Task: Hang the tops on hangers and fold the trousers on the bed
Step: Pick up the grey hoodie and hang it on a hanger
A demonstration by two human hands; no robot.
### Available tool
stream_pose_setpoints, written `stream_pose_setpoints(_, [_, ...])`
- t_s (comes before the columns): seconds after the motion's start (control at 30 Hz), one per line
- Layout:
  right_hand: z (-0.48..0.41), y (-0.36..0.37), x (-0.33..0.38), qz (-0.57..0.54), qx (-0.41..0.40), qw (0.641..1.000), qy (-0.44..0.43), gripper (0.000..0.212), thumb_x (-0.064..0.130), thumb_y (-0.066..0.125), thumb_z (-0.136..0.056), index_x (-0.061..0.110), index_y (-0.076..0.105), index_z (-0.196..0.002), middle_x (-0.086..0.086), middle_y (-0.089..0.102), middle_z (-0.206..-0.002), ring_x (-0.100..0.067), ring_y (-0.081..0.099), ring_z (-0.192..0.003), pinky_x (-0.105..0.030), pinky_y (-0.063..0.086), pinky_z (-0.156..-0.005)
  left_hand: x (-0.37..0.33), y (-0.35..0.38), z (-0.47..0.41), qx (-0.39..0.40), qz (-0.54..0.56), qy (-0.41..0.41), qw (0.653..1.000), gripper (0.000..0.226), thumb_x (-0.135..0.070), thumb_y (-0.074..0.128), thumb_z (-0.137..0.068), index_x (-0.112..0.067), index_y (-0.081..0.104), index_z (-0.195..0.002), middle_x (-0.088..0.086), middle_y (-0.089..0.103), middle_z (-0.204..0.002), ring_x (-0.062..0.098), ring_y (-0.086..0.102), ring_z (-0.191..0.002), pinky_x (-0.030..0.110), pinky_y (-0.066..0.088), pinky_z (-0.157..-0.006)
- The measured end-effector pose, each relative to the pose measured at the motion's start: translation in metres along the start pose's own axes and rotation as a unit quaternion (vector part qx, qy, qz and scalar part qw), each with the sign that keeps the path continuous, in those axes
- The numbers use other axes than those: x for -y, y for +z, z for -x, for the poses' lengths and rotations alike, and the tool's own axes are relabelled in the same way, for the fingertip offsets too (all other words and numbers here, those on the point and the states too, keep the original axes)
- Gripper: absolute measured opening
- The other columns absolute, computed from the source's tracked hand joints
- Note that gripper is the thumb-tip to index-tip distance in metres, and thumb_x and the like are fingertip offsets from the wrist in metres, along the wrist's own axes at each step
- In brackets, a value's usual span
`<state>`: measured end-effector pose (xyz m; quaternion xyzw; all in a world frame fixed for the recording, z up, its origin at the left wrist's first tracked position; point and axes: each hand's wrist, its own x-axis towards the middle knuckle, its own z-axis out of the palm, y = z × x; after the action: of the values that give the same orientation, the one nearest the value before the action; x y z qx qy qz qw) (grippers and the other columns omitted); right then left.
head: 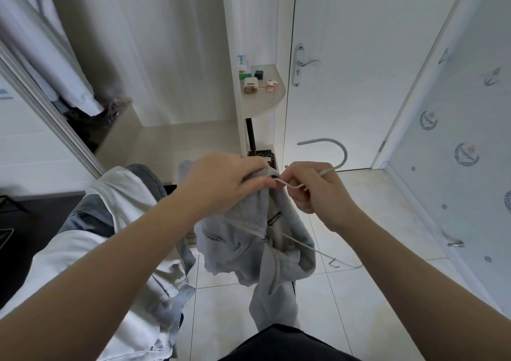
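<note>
A grey hoodie (249, 250) is held up in front of the body, above the tiled floor (373, 222), and most of its cloth hangs down freely from the hands. The left hand (221, 181) is closed around the upper edge of the hoodie, at the neck opening, with the fingers curled over the bunched cloth. The right hand (312, 186) is just beside it; its thumb and fingers pinch the thin neck of a white hanger (344, 153). The hook of the hanger rises above the right hand and bends toward the left. One arm of the hanger is seen lower down, where it comes out from under the grey cloth at the right side, with a small notch hook near its end. The other arm is hidden by the hoodie, so it cannot be told how far the hanger sits inside the garment; it seems to be only partly in.

Two more garments are draped over the left forearm: a white top (121, 192) and a pale blue denim shirt (91, 216), which hang down to the left of the hoodie.

Behind the hands a white door (359, 56) with a metal door handle (308, 63) is shut. To its left a rounded corner shelf (272, 103) carries some small items, and an open wardrobe (171, 84) is seen further left.
</note>
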<state>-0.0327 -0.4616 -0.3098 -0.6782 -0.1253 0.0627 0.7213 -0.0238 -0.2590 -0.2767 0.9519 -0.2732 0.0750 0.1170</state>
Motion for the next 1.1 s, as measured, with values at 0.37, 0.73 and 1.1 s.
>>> stream_pose_setpoints(0.37, [0.0, 0.0, 0.001, 0.154, -0.017, 0.988, -0.027, 0.044, 0.045, 0.042, -0.091, 0.007, 0.056, -0.073, -0.009, 0.061, -0.06, -0.013, 0.054, -0.051, -0.02, 0.042, -0.051, -0.017, 0.034, 0.008, 0.014, 0.11, -0.032, 0.993, 0.055, -0.063, 0.035, -0.094, -0.02, 0.065, -0.111, 0.0, 0.07, -0.084, 0.022, 0.065, -0.079, 0.043, 0.051, -0.076])
stream_pose_setpoints(0.73, [0.042, 0.013, -0.073, 0.337, 0.026, 0.937, -0.091, 0.038, 0.019, 0.066, -0.09, 0.019, 0.061, -0.128, 0.008, 0.062, -0.119, -0.008, 0.053, -0.115, -0.022, 0.039, -0.1, -0.009, 0.044, 0.032, -0.228, 0.264, -0.175, 0.921, 0.017, -0.036, 0.053, -0.102, -0.031, 0.065, -0.092, -0.015, 0.066, -0.08, 0.0, 0.062, -0.082, 0.008, 0.041, -0.071])
stream_pose_setpoints(1.1, [0.038, 0.035, -0.086, 0.295, 0.099, 0.946, -0.091, 0.017, 0.029, 0.055, -0.093, 0.028, 0.048, -0.077, 0.013, 0.05, -0.065, -0.008, 0.047, -0.062, -0.023, 0.037, -0.06, -0.007, 0.051, 0.038, -0.265, 0.318, -0.242, 0.878, 0.019, -0.038, 0.055, -0.1, -0.024, 0.068, -0.094, -0.011, 0.067, -0.08, 0.005, 0.064, -0.079, 0.011, 0.046, -0.069])
